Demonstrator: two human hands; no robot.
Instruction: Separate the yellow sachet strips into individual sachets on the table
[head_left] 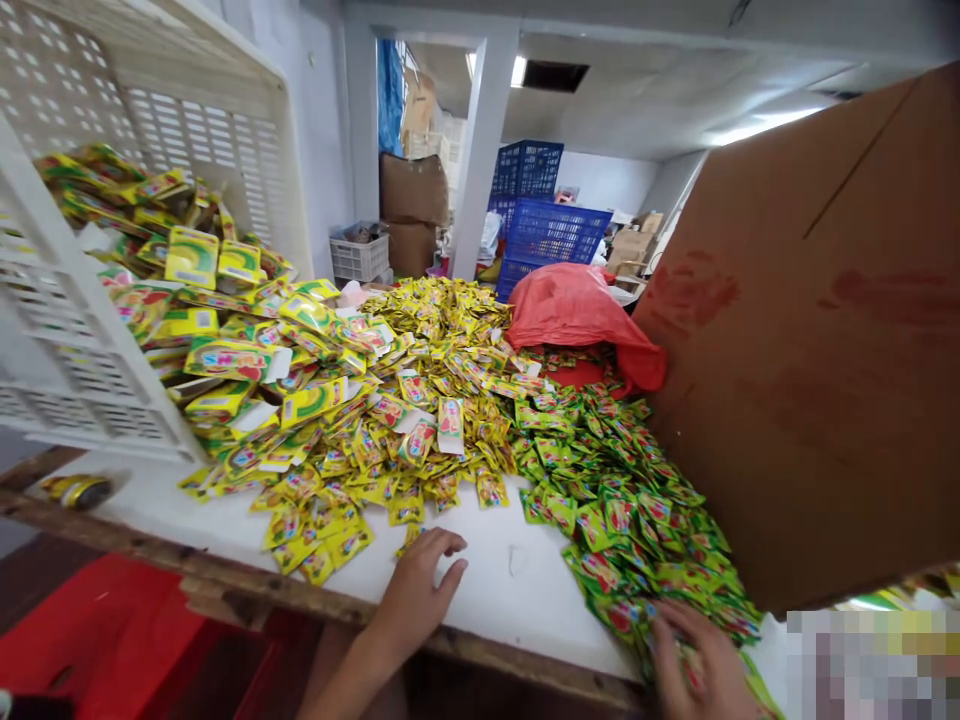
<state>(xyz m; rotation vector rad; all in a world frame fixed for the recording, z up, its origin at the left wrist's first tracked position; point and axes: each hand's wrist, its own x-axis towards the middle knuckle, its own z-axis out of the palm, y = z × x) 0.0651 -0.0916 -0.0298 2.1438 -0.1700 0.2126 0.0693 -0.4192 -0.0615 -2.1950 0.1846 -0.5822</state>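
Here green sachets (637, 530) lie under right hand (694, 665).

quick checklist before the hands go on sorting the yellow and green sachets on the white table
1. Left hand free: ok, flat on the white table top, fingertips at the edge of the yellow foil sachets.
2. Right hand on stock: ok, resting on the green foil sachets; whether it grips any, cannot tell.
3. Colours kept apart: not ok, piles meet mid-table.
4. White slatted plastic crate steady: cannot tell, tipped on its side, spilling sachets.
5. Brown cardboard sheet clear of the piles: not ok, it leans over the green ones.
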